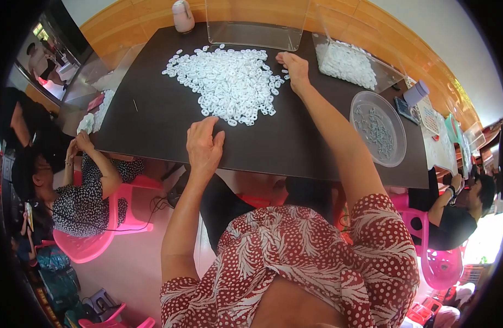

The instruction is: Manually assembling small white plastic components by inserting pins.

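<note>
A broad heap of small white oval pieces with holes [229,82] lies spread on the dark brown table [153,126]. At the heap's near edge is my left hand [205,145], open, thumb apart and index finger reaching to the closest pieces. My right hand [295,71] rests on the table beside the heap's right edge, its fingers loosely bent toward the left. A few loose pieces lie by its fingers. Neither hand visibly holds anything; the undersides of both are hidden.
A clear bin [257,35] stands behind the heap, and another clear bin holds white pieces [347,65]. At right are a round clear tray with small greyish parts [378,128], a phone [406,111] and a lilac cup [416,93]. A pink flask [183,16] stands far left. People sit on both sides.
</note>
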Tool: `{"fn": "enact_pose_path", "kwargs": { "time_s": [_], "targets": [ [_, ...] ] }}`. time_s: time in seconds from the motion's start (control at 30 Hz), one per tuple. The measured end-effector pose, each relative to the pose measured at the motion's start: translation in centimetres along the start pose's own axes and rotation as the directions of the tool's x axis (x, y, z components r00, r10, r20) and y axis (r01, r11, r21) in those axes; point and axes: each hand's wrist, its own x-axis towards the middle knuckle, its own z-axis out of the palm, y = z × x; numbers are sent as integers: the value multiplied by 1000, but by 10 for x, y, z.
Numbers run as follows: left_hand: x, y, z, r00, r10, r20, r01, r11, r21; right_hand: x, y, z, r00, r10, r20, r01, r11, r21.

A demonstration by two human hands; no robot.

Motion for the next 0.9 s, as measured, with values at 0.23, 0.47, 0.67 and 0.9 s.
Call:
{"fn": "enact_pose_path", "kwargs": {
  "time_s": [0.23,0.47,0.67,0.9],
  "targets": [
    [0,0,2,1000,18,-7,-18,1000,-5,-24,-9,18,998,54,34,-55,998,15],
    [-1,-3,1,999,41,-31,-41,999,-5,-42,-18,34,997,66,-25,-65,997,48],
    [-2,-1,0,999,33,-22,-33,999,-8,-55,-17,39,998,60,9,-60,997,53],
    [-2,-5,4,998,66,3,-66,997,44,-53,13,53,981,-141,-132,120,981,-154]
  ]
}}
